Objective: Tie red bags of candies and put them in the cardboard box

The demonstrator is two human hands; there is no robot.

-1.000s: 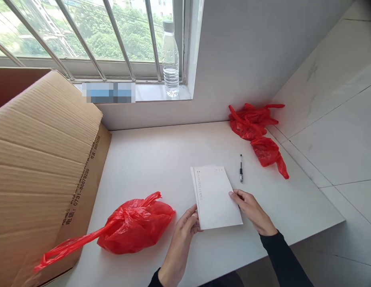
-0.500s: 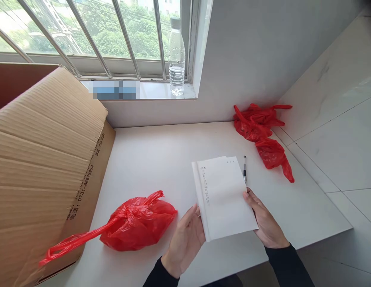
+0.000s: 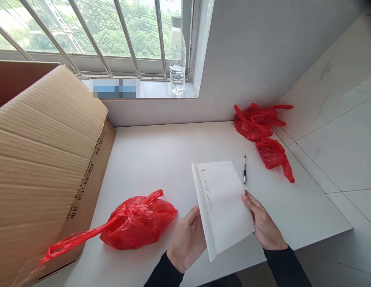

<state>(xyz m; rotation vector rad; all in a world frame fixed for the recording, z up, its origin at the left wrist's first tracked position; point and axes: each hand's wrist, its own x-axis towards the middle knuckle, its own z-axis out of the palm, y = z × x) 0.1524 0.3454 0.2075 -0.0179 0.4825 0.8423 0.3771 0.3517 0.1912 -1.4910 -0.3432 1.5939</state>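
I hold a folded white paper (image 3: 223, 203) with a column of small handwriting near its left fold, lifted off the white table (image 3: 161, 155) and tilted toward me. My left hand (image 3: 188, 239) grips its lower left edge, fingers curled behind it. My right hand (image 3: 261, 221) holds the right edge, thumb on the front. A black pen (image 3: 244, 172) lies on the table just beyond the paper's top right corner.
A tied red plastic bag (image 3: 134, 221) lies left of my hands, its handle trailing toward a large cardboard box (image 3: 44, 159). Crumpled red bags (image 3: 261, 129) sit in the far right corner by the tiled wall. A water bottle (image 3: 177, 56) stands on the windowsill.
The paper has come up off the table and tilted toward me, its lower edge now nearer; both hands shifted with it. The view also moved slightly.
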